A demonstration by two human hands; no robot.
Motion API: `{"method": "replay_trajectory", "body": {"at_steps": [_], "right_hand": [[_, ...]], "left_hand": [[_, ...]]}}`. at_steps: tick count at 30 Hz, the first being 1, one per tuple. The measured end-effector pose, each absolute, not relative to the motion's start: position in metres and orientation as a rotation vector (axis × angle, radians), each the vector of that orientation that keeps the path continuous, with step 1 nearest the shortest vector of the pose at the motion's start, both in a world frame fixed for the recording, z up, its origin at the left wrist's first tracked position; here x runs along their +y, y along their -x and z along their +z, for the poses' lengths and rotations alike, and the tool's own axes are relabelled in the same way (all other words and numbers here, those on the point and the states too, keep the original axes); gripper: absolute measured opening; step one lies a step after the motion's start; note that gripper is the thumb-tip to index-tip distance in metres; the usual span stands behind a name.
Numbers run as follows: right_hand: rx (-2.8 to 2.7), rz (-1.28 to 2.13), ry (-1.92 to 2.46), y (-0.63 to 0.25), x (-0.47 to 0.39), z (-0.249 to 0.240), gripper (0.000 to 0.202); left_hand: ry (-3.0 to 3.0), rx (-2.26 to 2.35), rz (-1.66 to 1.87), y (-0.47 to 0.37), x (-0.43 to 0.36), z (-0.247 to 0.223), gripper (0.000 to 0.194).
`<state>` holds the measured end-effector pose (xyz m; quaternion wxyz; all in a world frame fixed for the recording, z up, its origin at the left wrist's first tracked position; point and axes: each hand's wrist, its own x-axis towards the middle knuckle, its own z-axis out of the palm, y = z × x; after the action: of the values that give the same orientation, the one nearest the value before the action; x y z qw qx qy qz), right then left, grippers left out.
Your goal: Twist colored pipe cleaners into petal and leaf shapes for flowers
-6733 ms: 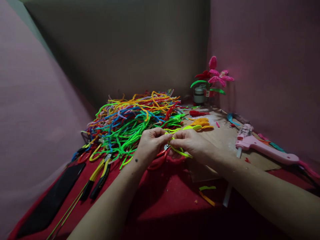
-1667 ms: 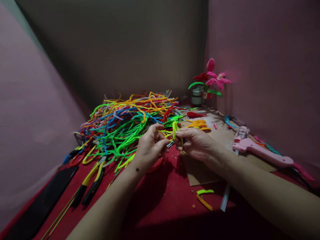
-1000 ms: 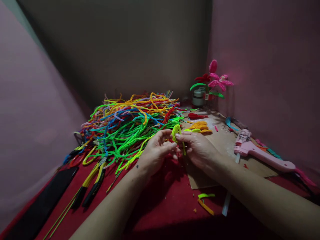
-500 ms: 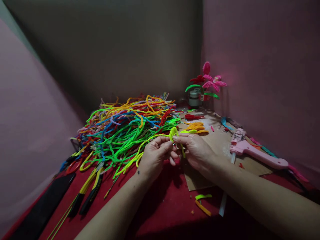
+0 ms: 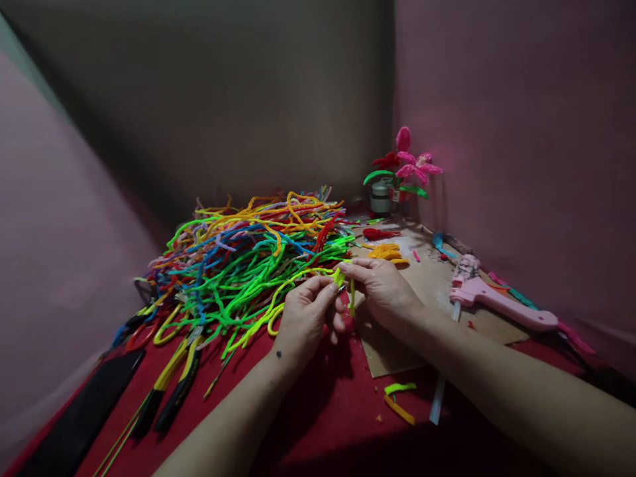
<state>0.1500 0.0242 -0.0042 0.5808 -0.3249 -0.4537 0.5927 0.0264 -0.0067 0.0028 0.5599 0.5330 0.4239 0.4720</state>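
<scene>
Head view, the only one: the left hand (image 5: 308,313) and right hand (image 5: 380,286) are close together, thumb and forefinger of each pinched on a yellow stem (image 5: 338,275). The stem is up between the fingertips, in front of the pile (image 5: 243,262) and at the near left edge of the cardboard (image 5: 395,361); one end hangs loose under the right hand. A yellow strand runs from the pinch toward the pile; whether it is the same piece cannot be told. Step in hand, as judged: bending the stem into a small folded shape. Good practice would be for one pinch to fix the base while the other turns the fuzzy length in short, even bends; a hard tug would probably kink the core or flatten the pile of fibre. The loose end is best kept outside the fold. Pliers (image 5: 173,374) lie well apart at left, the glue gun (image 5: 497,298) at right, scraps (image 5: 399,409) nearer the wearer on the red cloth (image 5: 308,417).
</scene>
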Motion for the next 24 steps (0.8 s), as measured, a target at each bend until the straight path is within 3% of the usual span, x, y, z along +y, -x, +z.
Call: {"method": "replay_trajectory", "body": {"at_steps": [6,15,24], "right_hand": [[-1.008,1.367,0.727,-0.149,0.027,-0.006,0.013],[-0.577,1.724,0.613,-0.146,0.035,-0.005,0.01],[-1.182,1.468,0.76,-0.155,0.031,-0.005,0.021]], "left_hand": [[-1.317,1.056,1.089,-0.026,-0.007,0.006,0.019],[-1.252,1.036,1.075,-0.021,-0.005,0.007,0.02],[-1.27,1.087,1.135,-0.014,0.0,0.006,0.02]]}}
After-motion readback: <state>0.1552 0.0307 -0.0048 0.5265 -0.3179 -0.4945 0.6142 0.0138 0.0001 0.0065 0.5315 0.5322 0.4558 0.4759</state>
